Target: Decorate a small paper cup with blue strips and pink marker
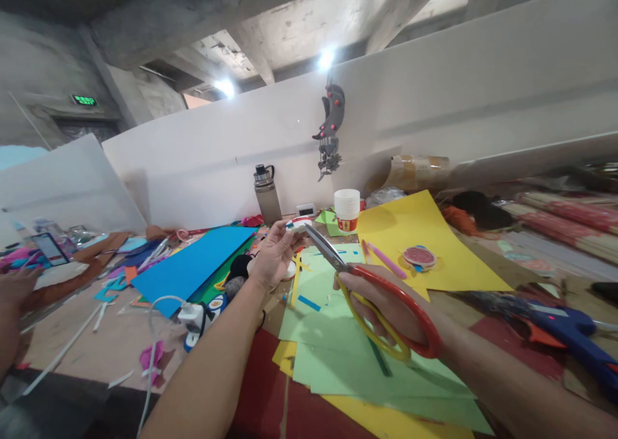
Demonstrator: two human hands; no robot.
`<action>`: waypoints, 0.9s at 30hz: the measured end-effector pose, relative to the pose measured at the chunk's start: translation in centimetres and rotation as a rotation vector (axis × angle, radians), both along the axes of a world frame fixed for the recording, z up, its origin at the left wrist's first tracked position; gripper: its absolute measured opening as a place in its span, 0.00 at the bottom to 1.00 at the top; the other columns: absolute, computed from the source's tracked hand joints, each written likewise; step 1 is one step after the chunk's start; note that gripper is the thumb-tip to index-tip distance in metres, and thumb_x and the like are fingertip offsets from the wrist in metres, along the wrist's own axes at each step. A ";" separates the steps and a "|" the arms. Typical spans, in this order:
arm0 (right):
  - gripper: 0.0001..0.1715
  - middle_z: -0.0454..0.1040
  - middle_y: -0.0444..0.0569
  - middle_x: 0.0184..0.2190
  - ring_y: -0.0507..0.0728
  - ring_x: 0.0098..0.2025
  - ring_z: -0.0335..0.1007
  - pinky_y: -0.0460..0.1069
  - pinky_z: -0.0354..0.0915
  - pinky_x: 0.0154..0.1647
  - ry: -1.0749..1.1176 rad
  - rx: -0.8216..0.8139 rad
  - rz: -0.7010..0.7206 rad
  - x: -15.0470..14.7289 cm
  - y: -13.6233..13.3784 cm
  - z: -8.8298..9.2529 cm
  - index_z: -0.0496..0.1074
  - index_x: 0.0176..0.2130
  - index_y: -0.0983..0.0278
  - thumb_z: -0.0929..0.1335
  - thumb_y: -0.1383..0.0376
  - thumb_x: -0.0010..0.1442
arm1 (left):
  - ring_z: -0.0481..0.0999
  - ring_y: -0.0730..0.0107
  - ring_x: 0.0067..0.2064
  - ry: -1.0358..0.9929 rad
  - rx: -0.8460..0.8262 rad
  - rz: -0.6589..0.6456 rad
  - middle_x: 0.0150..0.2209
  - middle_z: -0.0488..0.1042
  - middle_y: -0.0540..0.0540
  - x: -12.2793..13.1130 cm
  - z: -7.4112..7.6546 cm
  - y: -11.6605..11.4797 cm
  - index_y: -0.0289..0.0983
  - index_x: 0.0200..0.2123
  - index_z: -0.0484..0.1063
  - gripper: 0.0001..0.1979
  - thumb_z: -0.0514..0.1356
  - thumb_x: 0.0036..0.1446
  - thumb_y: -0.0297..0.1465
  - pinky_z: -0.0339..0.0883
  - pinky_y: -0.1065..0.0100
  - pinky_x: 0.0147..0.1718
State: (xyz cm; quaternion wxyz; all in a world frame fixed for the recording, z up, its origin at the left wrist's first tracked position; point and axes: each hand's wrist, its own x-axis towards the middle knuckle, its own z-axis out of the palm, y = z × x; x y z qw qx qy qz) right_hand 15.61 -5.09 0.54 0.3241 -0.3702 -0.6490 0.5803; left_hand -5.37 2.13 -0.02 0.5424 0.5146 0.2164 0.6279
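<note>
My left hand (273, 256) pinches a small round white piece (299, 223) with a red stripe and a bit of blue at its edge; its exact kind is hard to make out. In my right hand (386, 297) is a pair of scissors (420, 323) with red and yellow handles. The scissor blades (326, 246) point up and left, their tips close beside the white piece; I cannot tell whether they touch it. Light green paper sheets (328, 355) lie under both hands, with a blue paper strip (309, 303) and smaller scraps on them.
A yellow sheet (458, 259) carries a pink round piece (419, 257) and a pink pen (386, 260). Behind stand stacked paper cups (347, 208) and a bottle (267, 194). Left are blue card (197, 262) and a white plug (190, 315); right, a blue glue gun (570, 326). Another person's hand (19, 284) is far left.
</note>
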 end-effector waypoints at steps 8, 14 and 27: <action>0.20 0.56 0.35 0.13 0.46 0.09 0.52 0.41 0.51 0.06 -0.013 -0.046 -0.019 -0.2 -0.4 0.6 0.62 0.28 0.63 0.59 0.50 0.60 | 0.75 0.64 0.46 0.001 0.007 -0.001 0.46 0.75 0.47 -0.1 -0.1 0.1 0.43 0.40 0.69 0.13 0.64 0.51 0.34 0.64 0.59 0.48; 0.20 0.55 0.35 0.13 0.45 0.09 0.52 0.40 0.49 0.07 -0.033 -0.022 -0.036 -0.3 -0.4 0.7 0.60 0.26 0.63 0.60 0.50 0.59 | 0.74 0.64 0.47 0.003 -0.004 0.006 0.46 0.75 0.47 -0.2 -0.1 0.1 0.43 0.39 0.68 0.12 0.64 0.50 0.34 0.64 0.59 0.49; 0.18 0.69 0.42 0.24 0.52 0.26 0.67 0.46 0.65 0.27 -0.214 0.307 -0.059 0.5 1.0 0.0 0.67 0.37 0.62 0.63 0.51 0.57 | 0.77 0.67 0.34 0.004 -0.084 0.172 0.39 0.76 0.45 -0.8 -0.3 1.0 0.38 0.42 0.66 0.20 0.63 0.49 0.42 0.63 0.72 0.26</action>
